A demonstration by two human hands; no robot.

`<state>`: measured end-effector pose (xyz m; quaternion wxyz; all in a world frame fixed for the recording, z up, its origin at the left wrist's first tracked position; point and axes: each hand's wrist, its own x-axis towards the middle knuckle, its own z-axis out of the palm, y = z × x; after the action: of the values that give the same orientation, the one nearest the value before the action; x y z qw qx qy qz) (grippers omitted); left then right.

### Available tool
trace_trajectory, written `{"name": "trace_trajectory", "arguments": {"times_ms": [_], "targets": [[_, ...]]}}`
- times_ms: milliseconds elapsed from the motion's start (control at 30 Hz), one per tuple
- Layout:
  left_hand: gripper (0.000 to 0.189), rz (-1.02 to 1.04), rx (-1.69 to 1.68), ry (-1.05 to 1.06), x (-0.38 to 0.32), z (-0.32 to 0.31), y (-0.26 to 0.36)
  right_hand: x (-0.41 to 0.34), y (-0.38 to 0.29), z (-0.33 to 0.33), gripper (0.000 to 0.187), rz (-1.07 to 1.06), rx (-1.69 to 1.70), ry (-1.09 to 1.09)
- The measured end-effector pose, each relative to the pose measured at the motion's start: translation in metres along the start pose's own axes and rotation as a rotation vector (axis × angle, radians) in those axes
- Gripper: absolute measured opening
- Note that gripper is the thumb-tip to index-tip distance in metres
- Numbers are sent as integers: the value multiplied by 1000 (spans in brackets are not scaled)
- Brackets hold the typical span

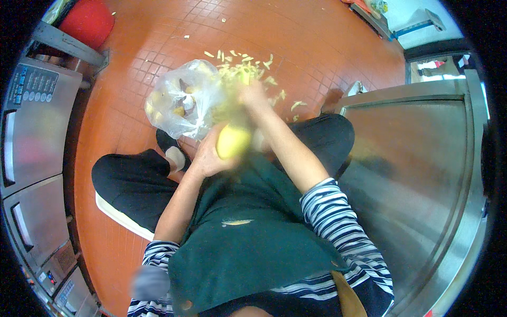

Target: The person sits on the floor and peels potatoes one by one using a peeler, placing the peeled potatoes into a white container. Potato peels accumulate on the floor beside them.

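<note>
A smooth yellow vegetable (233, 142), which looks like a peeled potato, rests in my left hand (212, 152), held in front of my green apron. My right hand (253, 97) is farther out, blurred and closed around a light green tool (245, 75); its working end is hidden, so I cannot tell its exact kind. Beyond and beneath that hand, pale peelings (241, 65) lie scattered over the floor. To the left of both hands stands a clear plastic bag (184, 99) with several yellowish pieces inside, some with brown patches.
Orange-red tiles (158, 23) cover the floor. A stainless steel appliance (39, 134) lines the left side, with a round red object (89, 23) beyond it. Close on my right is a steel panel (404, 170). A white seat edge (119, 220) shows under my left leg.
</note>
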<state>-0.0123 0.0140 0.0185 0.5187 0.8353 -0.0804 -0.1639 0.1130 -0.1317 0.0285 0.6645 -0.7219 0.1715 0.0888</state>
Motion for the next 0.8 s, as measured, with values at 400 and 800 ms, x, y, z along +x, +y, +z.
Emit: {"name": "trace_trajectory", "arguments": {"times_ms": [400,800], "targets": [[90,26,46,25,-1,-4,9,7,-1,-6,26,-55,-324,21],[89,4,138,36,-2,-3,12,15,20,-5,33,-7,-222,10]]}}
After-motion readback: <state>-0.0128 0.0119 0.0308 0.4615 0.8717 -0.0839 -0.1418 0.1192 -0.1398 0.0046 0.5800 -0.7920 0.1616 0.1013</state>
